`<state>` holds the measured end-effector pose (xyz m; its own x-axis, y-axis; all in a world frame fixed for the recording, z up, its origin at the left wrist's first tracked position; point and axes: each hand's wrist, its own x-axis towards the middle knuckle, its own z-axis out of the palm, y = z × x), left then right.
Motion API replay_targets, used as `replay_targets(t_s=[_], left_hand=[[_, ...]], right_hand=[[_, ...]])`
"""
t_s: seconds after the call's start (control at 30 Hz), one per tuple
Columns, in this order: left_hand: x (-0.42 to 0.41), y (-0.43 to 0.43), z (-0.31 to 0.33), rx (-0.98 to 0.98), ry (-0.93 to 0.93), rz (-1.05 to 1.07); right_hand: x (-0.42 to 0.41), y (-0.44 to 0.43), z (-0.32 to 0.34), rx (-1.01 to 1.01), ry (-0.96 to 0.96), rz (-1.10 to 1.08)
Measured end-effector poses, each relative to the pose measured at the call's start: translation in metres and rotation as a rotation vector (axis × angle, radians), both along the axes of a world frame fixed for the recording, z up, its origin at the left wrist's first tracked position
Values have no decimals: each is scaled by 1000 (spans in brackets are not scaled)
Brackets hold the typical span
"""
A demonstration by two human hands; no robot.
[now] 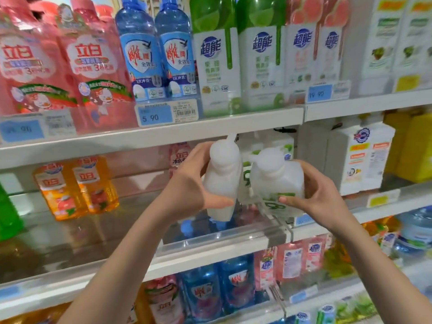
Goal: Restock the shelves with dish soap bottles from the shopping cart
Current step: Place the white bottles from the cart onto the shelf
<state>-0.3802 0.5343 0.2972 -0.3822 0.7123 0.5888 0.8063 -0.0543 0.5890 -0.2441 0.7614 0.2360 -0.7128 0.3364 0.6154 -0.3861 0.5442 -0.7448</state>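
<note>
I hold two white pump-top dish soap bottles in front of the middle shelf (210,244). My left hand (189,183) grips the left white bottle (223,174), thumb under its lower part. My right hand (320,190) grips the right white bottle (273,176), which has a green-printed label. The two bottles stand upright side by side, almost touching, just above the shelf's clear front rail. The shopping cart is out of sight.
The top shelf (210,122) carries pink, blue and green-white bottles with price tags. Two orange bottles (77,185) stand on the middle shelf at the left, white cartons (364,157) at the right. Blue and pink bottles fill the lower shelf (217,286).
</note>
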Motion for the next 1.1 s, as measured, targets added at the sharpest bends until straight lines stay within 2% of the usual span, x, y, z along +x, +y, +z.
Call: replay_targets(t_s=[0.2, 0.47, 0.77, 0.9, 1.0, 1.1], left_hand=[[-24, 30, -12, -150, 23, 22], [-61, 62, -19, -308, -73, 12], [-94, 90, -28, -176, -504, -94], [-93, 108, -35, -177, -693, -101], [-91, 111, -35, -208, -629, -43], [-80, 103, -48, -312, -451, 176]], right_hand=[[-12, 31, -1, -45, -2, -23], [-31, 62, -6, 64, -183, -75], [-40, 97, 0, -125, -210, -73], [-41, 112, 2, -186, -255, -52], [-40, 122, 2, -218, -298, -23], [-39, 128, 1, -192, -369, -18]])
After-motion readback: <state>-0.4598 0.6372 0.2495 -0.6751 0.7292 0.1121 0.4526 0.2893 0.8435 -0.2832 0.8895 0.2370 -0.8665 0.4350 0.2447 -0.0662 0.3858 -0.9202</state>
